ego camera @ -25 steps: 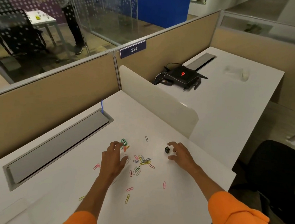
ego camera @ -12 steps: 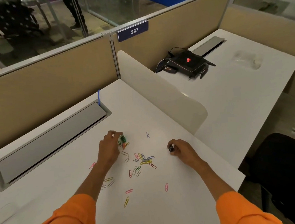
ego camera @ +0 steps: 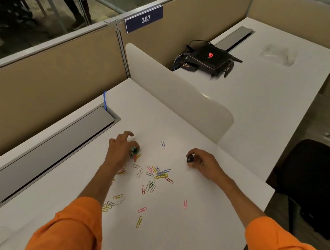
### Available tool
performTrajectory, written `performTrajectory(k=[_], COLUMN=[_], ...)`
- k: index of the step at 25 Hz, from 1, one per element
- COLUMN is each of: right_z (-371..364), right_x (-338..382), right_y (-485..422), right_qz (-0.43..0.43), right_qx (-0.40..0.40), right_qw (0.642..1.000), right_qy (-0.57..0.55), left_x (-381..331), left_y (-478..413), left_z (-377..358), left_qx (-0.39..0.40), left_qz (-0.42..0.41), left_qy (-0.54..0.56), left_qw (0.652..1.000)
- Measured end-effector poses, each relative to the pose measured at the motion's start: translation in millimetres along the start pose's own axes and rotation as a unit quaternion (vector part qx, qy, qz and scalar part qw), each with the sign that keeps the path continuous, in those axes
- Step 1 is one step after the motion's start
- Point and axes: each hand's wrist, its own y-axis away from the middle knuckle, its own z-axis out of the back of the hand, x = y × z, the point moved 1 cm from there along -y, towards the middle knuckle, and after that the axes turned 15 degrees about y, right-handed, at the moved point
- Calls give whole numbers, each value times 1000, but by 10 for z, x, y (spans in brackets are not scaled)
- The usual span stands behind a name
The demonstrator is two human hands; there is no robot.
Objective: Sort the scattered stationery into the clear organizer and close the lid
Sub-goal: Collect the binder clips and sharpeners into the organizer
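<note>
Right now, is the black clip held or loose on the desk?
Held: the right hand curls round and pinches the black clip; lifted or not, cannot tell.

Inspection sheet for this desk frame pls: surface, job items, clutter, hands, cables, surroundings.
Surface: white desk, grey tray lid set in it.
Job's things: coloured paper clips scattered mid-desk; green binder clip; black binder clip; organizer not clearly seen.
Clutter: nothing seen.
Hands: left hand curled over green binder clip, grip unclear; right hand pinches black binder clip.
Cables: blue cable at tray corner; black leads at router.
Surroundings: router on neighbouring desk; black chair; sign 387 on partition.
</note>
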Motion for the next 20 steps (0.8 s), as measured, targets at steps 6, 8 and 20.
performTrajectory(k=[6, 8, 20], right_z=[-40, -49, -72], right_x=[83, 131, 901], right_y=[22, 32, 211], right_qz=[-13, -21, 3], right_qx=[-13, -17, -12], right_qw=[1000, 999, 989], right_qy=[-25, -36, -148], left_x=[23, 14, -11], left_y=[-8, 22, 686], left_z=[20, 37, 455], left_qx=[-18, -27, -105], left_qz=[-27, -16, 21], left_qy=[-6, 8, 27], left_qw=[999, 999, 994])
